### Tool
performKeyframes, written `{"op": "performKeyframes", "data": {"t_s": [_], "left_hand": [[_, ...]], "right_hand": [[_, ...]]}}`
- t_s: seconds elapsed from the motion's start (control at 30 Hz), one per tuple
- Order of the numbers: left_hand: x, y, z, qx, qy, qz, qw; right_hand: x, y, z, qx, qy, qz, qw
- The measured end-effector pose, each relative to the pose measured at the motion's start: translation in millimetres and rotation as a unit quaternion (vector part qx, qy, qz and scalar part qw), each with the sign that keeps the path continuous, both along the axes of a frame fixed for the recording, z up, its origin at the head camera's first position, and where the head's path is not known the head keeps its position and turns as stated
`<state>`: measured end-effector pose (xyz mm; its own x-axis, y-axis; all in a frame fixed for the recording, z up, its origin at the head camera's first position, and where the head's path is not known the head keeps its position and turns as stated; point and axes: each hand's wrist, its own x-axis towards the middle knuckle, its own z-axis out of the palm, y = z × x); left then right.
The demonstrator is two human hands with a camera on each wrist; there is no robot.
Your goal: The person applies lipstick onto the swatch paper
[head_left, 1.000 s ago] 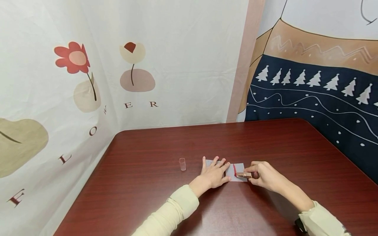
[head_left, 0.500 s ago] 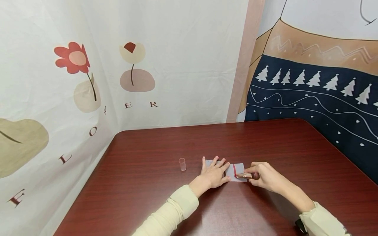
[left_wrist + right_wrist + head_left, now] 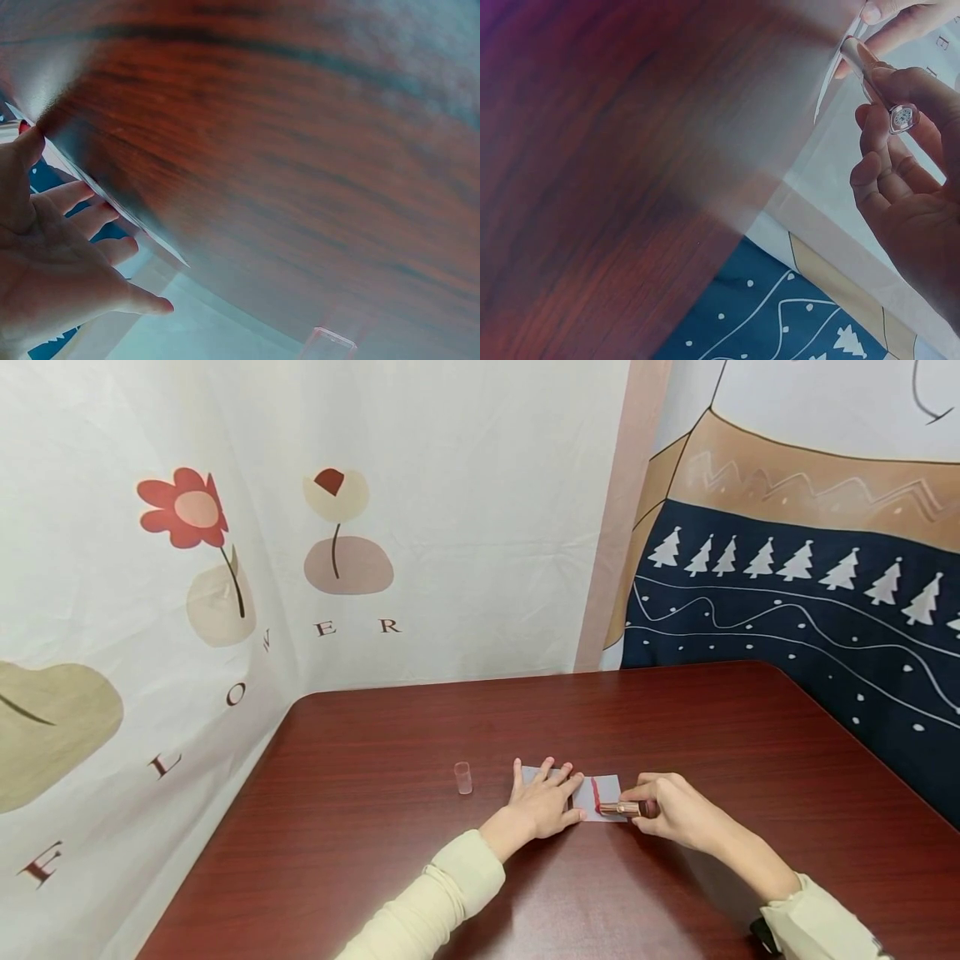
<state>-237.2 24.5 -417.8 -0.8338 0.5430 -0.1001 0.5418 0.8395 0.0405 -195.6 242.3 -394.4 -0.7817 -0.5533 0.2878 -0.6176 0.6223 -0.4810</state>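
My left hand lies with fingers spread over a small light-grey paper, its thumb at the near edge. The uncovered right part of the paper bears a red streak running from the far edge toward me. My right hand pinches a lipstick in a shiny rose-gold tube, laid nearly sideways with its tip at the streak's near end. In the right wrist view, the round patterned base of the lipstick tube shows between thumb and fingers. A clear pinkish cap is left of the left hand.
Everything rests on a dark red wood-grain table. A white cloth with flower prints hangs behind and at the left. At the right hangs a navy cloth with white trees.
The right hand and lipstick have shifted very slightly toward me, and the red streak's near end has grown a little. The left hand, paper and cap stay in place.
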Motion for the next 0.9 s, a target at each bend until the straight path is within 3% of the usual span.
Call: {"op": "performKeyframes", "data": {"t_s": [0.9], "left_hand": [[-1.2,0.2,-2.0,0.003,0.0,-0.001,1.0]], "right_hand": [[5.2,1.2,3.5,0.006,-0.003,0.012,1.0]]}}
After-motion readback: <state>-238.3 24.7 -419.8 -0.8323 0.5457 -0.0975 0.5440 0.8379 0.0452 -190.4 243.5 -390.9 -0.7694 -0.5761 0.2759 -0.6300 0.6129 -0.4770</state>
